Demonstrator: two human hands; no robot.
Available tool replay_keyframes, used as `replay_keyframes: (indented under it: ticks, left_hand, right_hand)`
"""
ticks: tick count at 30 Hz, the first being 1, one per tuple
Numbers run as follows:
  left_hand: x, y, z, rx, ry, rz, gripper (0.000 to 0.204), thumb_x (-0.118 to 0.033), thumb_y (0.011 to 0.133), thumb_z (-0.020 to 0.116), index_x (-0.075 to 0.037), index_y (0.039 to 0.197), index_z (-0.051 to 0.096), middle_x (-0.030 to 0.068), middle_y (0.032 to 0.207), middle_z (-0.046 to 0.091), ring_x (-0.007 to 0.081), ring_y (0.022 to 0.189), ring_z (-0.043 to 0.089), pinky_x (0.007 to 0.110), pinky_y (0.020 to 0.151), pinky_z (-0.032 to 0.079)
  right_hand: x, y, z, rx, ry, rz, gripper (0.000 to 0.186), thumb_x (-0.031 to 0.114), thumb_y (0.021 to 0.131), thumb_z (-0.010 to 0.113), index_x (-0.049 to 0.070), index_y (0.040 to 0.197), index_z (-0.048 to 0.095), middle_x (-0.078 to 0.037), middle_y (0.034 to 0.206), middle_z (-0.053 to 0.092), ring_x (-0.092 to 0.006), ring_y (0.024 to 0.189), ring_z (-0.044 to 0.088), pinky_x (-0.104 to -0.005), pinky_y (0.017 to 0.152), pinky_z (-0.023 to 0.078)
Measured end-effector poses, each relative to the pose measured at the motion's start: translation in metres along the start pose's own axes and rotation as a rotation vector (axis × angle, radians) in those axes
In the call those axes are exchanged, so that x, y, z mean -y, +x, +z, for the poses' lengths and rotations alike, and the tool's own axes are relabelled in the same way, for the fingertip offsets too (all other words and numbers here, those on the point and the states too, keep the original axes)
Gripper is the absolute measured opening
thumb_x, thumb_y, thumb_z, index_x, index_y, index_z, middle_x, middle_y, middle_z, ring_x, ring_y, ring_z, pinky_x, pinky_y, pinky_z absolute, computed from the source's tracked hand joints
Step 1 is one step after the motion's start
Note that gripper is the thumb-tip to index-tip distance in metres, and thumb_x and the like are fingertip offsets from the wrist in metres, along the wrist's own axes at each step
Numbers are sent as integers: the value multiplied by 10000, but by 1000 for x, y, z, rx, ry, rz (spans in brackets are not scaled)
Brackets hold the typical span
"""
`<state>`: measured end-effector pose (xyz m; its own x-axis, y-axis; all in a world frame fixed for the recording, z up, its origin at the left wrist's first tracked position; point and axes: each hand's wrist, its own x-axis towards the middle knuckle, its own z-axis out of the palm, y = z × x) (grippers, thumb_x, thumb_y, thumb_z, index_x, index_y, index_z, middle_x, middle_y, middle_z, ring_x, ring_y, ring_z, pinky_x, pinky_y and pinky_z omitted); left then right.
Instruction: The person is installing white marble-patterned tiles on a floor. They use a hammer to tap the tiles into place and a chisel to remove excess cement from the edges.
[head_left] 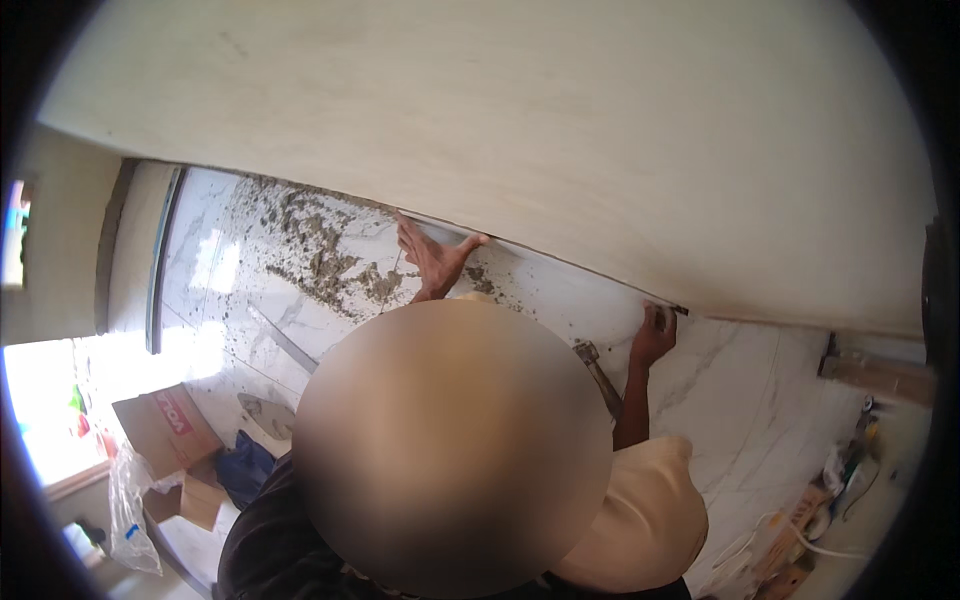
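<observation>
A long white tile strip (560,272) with a thin dark upper edge stands along the foot of the pale wall (560,130). My left hand (435,262) rests at its left part, thumb and fingers spread wide against it. At the strip's right end my right hand (655,335) has its fingers bent and closed on the edge. Crumbly grey mortar (320,250) is scattered over the marbled floor tiles (720,400), mostly left of my left hand. Beside my right forearm lies a hammer (590,360), its handle partly hidden. A large blurred round shape covers the middle.
At left lie a long grey bar (165,260) and a flat metal strip (285,343). An opened cardboard box (165,430), a dark blue bag (245,470) and clear plastic (130,510) sit lower left. A wooden block (880,375) and cluttered tools (850,460) line the right side.
</observation>
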<state>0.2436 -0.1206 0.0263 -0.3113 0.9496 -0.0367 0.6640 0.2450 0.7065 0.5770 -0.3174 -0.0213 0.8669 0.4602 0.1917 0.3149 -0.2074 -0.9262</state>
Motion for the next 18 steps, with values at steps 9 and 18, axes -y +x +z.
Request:
replay_keyframes:
  ticks: [9,18]
  left_hand:
    - [35,17,0,-20,-7,210,1494,-716,433,841,150,1410,114,317,1362,277,449,1249,287,571,1072,250]
    - [35,20,-8,-28,-74,229,1456,-719,429,842,148,1378,160,293,1310,307,424,1216,302,565,1053,269]
  right_hand:
    - [28,-7,16,53,-204,-70,357,98,795,766,-14,1086,595,-112,965,677,-190,796,632,-332,726,514]
    - [25,-6,20,69,-396,-96,488,64,797,753,-18,1233,548,-149,1043,678,-206,833,659,-321,712,540]
